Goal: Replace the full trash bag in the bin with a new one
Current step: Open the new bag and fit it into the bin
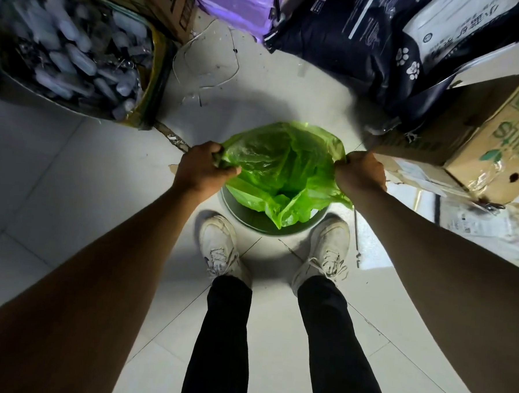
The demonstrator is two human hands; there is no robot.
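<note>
At the far left of the pale tiled floor (43,161) stands an open cardboard box of clear plastic bottles (70,51), well clear of our work. Our left hand (204,168) is clenched tight on the left edge of the thin bright-green plastic trash bag (281,167), which we hold spread over the round grey metal bin (251,215). The bin stands on the floor just ahead of our white sneakers (219,248). The bag's mouth is stretched wide between both fists, and its body sags down into the bin; the near edge droops over the bin's rim. We see nothing inside it, so we judge this to be the new bag going in, with the full one already out, though no full bag is in view. What is left, as we read it: fold the mouth over the rim all round and press the bag down. Our right hand (360,173) is likewise closed hard on the bag's right edge.

Farther right a brown fruit carton with green print (480,147) lies tipped near that hand, with flattened cardboard and papers (433,181) under it. A thin metal rod (356,240) lies just beside the bin. Behind, a black sack with white paw prints (365,51) leans; none of it blocks the rim.
</note>
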